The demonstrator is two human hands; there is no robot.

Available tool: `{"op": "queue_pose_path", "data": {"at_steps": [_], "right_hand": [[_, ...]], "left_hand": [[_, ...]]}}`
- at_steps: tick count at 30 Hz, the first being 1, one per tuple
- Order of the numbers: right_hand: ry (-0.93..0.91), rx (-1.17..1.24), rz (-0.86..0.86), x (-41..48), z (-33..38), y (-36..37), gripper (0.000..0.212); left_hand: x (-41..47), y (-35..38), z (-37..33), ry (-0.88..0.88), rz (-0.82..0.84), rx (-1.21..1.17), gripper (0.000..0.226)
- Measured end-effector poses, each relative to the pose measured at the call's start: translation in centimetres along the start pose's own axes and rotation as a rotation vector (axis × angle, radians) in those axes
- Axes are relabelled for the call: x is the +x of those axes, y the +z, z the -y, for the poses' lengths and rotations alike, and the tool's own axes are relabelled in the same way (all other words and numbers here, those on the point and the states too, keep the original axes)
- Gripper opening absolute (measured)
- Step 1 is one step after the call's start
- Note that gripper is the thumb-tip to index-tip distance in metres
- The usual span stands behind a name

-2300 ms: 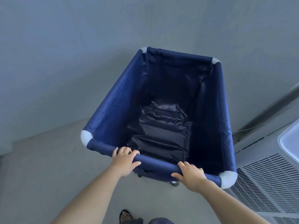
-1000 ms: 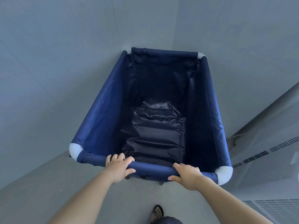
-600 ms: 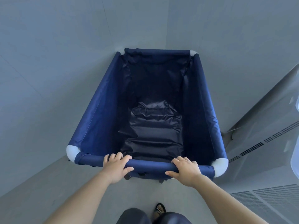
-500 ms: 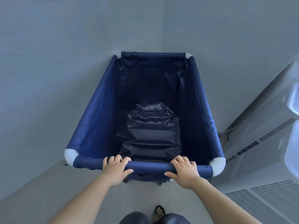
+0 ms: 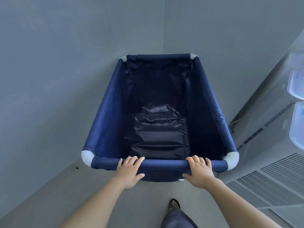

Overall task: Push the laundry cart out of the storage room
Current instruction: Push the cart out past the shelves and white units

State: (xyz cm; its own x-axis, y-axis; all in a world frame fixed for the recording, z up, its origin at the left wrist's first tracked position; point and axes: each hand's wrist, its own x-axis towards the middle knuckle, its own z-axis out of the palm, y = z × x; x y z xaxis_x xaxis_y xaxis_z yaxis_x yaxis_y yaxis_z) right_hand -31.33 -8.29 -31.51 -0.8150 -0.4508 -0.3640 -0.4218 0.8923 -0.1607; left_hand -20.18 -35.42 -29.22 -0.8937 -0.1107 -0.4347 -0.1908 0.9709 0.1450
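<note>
The laundry cart (image 5: 107, 122) is a deep navy fabric bin on a tube frame with white corner joints. It stands right in front of me, its far end in the corner where two grey walls meet. Only crumpled dark lining lies at its bottom. My left hand (image 5: 129, 171) is wrapped over the near top rail left of centre. My right hand (image 5: 199, 171) grips the same rail right of centre. The cart's wheels are hidden under the fabric.
Grey walls (image 5: 49, 79) close in on the left and ahead. A grey unit with vent slats (image 5: 269, 183) runs along the right, close to the cart's side, with clear plastic lids (image 5: 297, 122) on top. My sandalled foot (image 5: 174, 205) is on the grey floor behind the cart.
The cart has swung from angled rightward to pointing straight at the wall corner, and its far end has come closer to that corner. Both hands stayed on the near rail.
</note>
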Motion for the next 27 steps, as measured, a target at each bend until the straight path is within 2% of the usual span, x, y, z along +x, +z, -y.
{"op": "queue_pose_path", "data": {"at_steps": [6, 15, 18, 22, 27], "right_hand": [[0.02, 0.126, -0.024, -4.5, 3.1, 2.4, 0.045], [0.041, 0.113, 0.006, -11.5, 7.4, 5.9, 0.042], [0.041, 0.127, 0.012, -13.8, 7.9, 7.1, 0.042], [0.037, 0.115, 0.007, -16.7, 8.2, 8.1, 0.042], [0.03, 0.15, -0.036, -21.0, 8.6, 9.6, 0.043]], "left_hand": [[-4.2, 2.5, 2.4, -0.004, -0.027, -0.01, 0.057], [-11.2, 6.4, 4.4, -0.027, -0.096, -0.05, 0.048], [-13.7, 7.8, 4.2, -0.025, -0.168, -0.058, 0.044], [-17.2, 9.0, 2.9, -0.026, -0.356, -0.067, 0.046], [-20.9, 11.4, 2.0, -0.05, -0.357, -0.038, 0.044]]}}
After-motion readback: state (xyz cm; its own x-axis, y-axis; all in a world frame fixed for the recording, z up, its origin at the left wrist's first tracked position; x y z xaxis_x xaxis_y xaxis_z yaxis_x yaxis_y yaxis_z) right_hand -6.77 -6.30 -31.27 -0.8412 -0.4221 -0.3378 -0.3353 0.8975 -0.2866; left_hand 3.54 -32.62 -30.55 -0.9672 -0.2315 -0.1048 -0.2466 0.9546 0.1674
